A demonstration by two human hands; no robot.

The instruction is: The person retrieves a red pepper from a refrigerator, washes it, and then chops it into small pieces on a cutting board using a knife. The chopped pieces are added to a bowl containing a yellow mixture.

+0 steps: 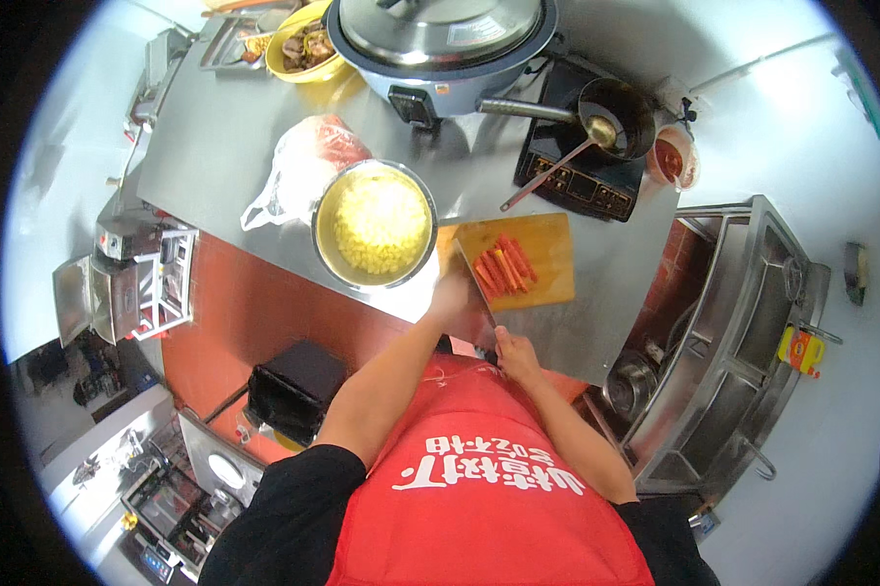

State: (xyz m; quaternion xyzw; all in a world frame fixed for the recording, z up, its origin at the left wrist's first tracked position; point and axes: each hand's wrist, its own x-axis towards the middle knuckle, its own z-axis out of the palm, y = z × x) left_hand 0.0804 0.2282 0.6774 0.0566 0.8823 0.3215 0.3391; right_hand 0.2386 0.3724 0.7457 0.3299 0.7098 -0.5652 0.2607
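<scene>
While bent, right fingers (509, 346) around knife (475, 311).

White characters (497, 472) run across the front of the red apron (479, 415).

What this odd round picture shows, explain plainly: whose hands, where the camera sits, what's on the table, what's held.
No machine here: a person works bare-handed. The one picture comes from a wide camera on that person's head, looking down, so edges bend. The right hand grips a knife; the left hand is blurred beside it, so whether it holds anything is unclear. The table bears a board with red strips, a steel bowl of yellow cubes, a bag, a cooker, and a hob with a pan and ladle.
</scene>
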